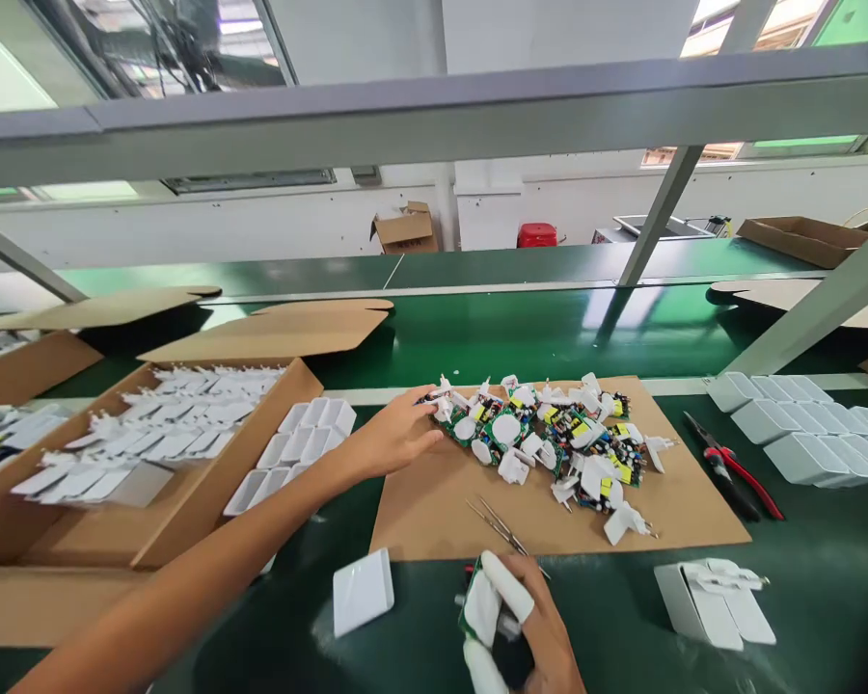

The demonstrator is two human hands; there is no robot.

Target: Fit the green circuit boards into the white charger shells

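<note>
My left hand [394, 434] reaches to the left edge of a heap of circuit boards [506, 429] with white plug pieces. Its fingers are stretched out, the thumb apart from them, with the fingertips at the nearest pieces. Near the front edge, my right hand [542, 627] grips a circuit board [481, 609] bearing a white pad. White covers sit on some of its fingertips, and part of the board is hidden by them. Just beyond the right hand, metal tweezers [502, 528] lie on a cardboard sheet [434, 520]. A white flat-topped casing [363, 590] lies to the left of that hand.
At left, a cardboard box [188, 520] holds rows of white parts, beside white open casings [311, 434]. Red-handled pliers [730, 467] and more casings [810, 424] lie at right. White casings with a plug piece [716, 602] stand front right. A metal beam [434, 120] crosses above.
</note>
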